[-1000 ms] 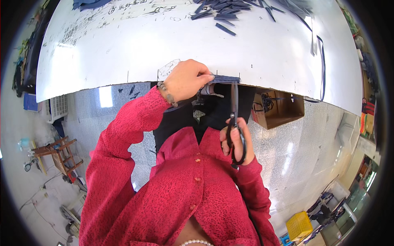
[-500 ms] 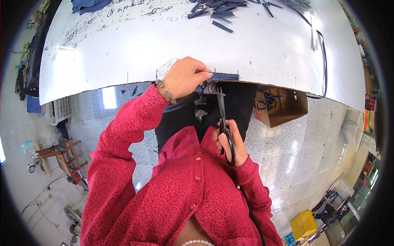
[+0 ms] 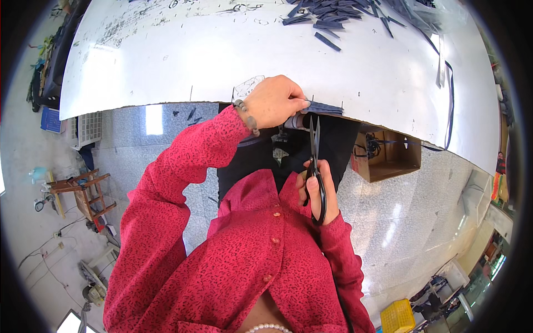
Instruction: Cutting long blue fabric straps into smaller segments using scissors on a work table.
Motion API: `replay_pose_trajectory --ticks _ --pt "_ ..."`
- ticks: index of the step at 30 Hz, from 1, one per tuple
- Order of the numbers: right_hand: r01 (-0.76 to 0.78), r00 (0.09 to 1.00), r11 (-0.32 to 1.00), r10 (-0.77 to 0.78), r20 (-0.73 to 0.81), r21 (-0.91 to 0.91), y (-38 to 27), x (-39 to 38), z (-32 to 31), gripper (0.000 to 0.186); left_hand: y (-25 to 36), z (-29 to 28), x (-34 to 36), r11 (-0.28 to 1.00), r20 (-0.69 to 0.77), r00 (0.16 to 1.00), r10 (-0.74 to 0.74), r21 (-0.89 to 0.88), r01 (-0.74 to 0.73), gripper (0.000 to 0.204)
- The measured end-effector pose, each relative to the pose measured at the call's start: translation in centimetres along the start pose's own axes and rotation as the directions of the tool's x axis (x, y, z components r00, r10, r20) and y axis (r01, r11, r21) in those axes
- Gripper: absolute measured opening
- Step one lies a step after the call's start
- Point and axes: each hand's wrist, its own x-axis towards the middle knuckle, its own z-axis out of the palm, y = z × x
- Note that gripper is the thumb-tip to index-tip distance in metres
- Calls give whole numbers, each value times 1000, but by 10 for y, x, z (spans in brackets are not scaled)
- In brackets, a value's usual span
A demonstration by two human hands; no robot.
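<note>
My left hand is at the near edge of the white table, its thumb and fingers pinching the end of a narrow navy fabric strip. The rest of the strip lies flat along the edge, to the right of my fingertips, among short dark marks drawn on the tabletop. Below the edge, over my lap, my right hand grips black-handled scissors. Their blades are parted a little and point up at the strip, with a small gap between the tips and the fabric.
Several cut navy pieces are heaped on the far side of the white table. A long dark band trails over the right side. Beneath the edge stands a cardboard box with dark strips in it. A wooden stool is at left.
The whole view has shifted, so table and pile sit further right in the picture. My left hand keeps its pinch on the strip, and the scissors stay below the edge with blades parted.
</note>
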Motion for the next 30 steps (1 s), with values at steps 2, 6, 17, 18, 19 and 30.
replay_pose_trajectory --ticks 2,6,17,18,19,30 --pt "-9 1000 999 10 -25 32 1 3 1 50 1 -1 0 1000 5 1000 -3 7 3 23" --pt "-14 997 996 20 -72 86 2 8 4 54 2 -2 -1 1000 9 1000 8 16 -9 22" --pt "21 996 998 -26 -91 -63 1 15 7 43 0 -1 -1 1000 -15 1000 26 -5 -26 22" --pt "19 995 997 -26 -100 -72 1 17 7 42 0 -1 -1 1000 -12 1000 28 -7 -28 22" --pt "18 995 997 -26 -100 -72 -1 18 8 42 0 -1 -1 999 -8 999 31 -8 -31 22" --pt "-144 961 987 122 -248 -71 -22 28 14 46 -2 -1 0 999 -2 999 50 -20 -50 22"
